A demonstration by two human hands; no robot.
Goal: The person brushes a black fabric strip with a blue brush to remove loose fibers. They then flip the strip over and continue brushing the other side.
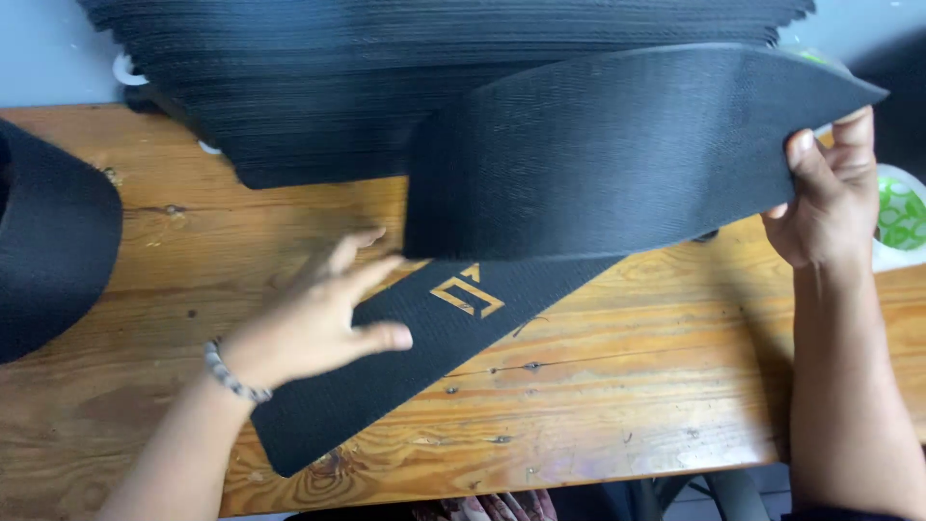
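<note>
Left hand (313, 323): fingers spread, flat on the lower black piece (424, 357) with the gold mark, which lies on the wooden table (627, 386). Right hand (830, 188): thumb and fingers pinched on the bowed upper black piece (617, 154). Risk: one-edge grip, likely to slip and spring back.

Wooden table (627, 386), black stack (318, 87), white-green tub (902, 217).

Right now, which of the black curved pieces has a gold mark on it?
The flat black piece lying on the wooden table under the left hand. The lifted piece in the right hand and the stack behind show no mark.
</note>
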